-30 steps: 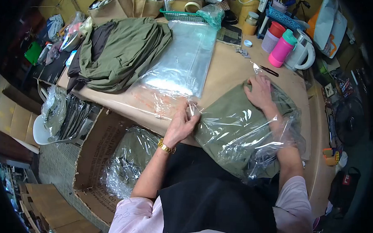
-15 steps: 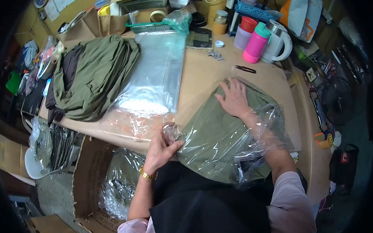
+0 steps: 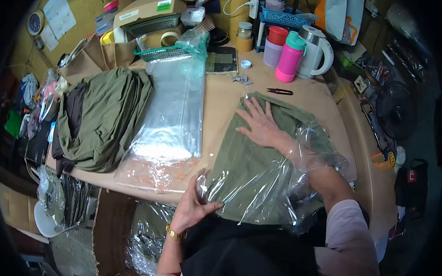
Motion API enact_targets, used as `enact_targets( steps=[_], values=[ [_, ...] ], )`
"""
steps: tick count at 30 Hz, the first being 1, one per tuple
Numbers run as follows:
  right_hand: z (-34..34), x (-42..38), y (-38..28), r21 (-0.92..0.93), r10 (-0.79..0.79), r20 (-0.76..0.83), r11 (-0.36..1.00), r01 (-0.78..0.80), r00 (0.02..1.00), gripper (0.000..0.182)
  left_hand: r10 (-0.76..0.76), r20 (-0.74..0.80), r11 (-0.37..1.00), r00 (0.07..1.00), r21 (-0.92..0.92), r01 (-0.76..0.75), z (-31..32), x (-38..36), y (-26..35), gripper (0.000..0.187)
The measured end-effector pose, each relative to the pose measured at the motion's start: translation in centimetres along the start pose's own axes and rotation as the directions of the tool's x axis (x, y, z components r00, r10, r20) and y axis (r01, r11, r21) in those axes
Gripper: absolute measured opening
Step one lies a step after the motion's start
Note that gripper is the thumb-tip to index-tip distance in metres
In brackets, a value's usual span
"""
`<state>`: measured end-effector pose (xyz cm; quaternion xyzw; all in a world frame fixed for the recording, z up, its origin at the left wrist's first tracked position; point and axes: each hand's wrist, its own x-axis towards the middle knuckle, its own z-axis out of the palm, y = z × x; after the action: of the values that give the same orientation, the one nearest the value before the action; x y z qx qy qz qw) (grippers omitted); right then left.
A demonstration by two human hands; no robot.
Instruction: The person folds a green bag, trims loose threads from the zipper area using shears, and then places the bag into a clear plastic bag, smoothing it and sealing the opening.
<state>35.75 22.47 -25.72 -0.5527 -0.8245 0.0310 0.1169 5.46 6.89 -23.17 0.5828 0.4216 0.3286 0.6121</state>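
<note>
A folded olive-green garment (image 3: 251,171) lies at the table's front edge, partly inside a clear plastic bag (image 3: 294,203). My right hand (image 3: 262,124) rests flat on the garment's upper part, fingers spread; loose film bunches around the forearm. At the near left corner, my left hand (image 3: 195,203) grips the bag's edge, thumb on top and the other fingers partly hidden by film. To the left, a stack of flat clear bags (image 3: 176,105) lies beside a pile of olive-green garments (image 3: 103,118).
Thread snips (image 3: 280,91) lie just beyond the garment. A pink bottle (image 3: 289,62), an electric kettle (image 3: 315,52) and a green basket (image 3: 162,53) stand farther back. Below the table's front left edge, a cardboard box (image 3: 107,229) holds film-wrapped items.
My right hand has shifted slightly left on the garment, its fingers spread wider. Film has slid back toward my right forearm, baring more cloth. The view has also shifted.
</note>
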Motion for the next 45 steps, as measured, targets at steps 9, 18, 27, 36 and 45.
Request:
enact_targets(
  steps=[9, 18, 27, 36, 45],
  values=[
    [-0.7, -2.3, -1.7, -0.016, 0.04, 0.099, 0.999, -0.039, 0.994, 0.076, -0.051, 0.18, 0.993, 0.982, -0.094, 0.069, -0.9, 0.8, 0.4, 0.097],
    [-0.7, 0.3, 0.7, 0.167, -0.039, 0.063, 0.985, 0.028, 0.997, 0.08, -0.001, 0.049, 0.985, 0.999, -0.17, 0.01, -0.7, 2.6, 0.5, 0.089],
    [-14.3, -0.9, -2.7, -0.15, -0.274, -0.227, 0.958, 0.244, 0.934, 0.051, 0.299, -0.213, 0.94, 0.93, -0.1, -0.325, -3.4, 2.1, 9.9, 0.079],
    [-0.3, -1.3, 4.7, -0.172, -0.393, -0.087, 0.911, 0.375, 0.915, 0.06, 0.545, -0.225, 0.445, 0.808, 0.894, -0.052, -2.3, 4.8, 5.3, 0.071],
    [-0.5, -3.5, 1.6, -0.188, 0.153, -0.11, 0.967, -0.171, 0.982, 0.082, 0.294, -0.034, 0.248, 0.955, 0.968, -0.042, 2.7, 8.4, -0.5, 0.08]
  ],
)
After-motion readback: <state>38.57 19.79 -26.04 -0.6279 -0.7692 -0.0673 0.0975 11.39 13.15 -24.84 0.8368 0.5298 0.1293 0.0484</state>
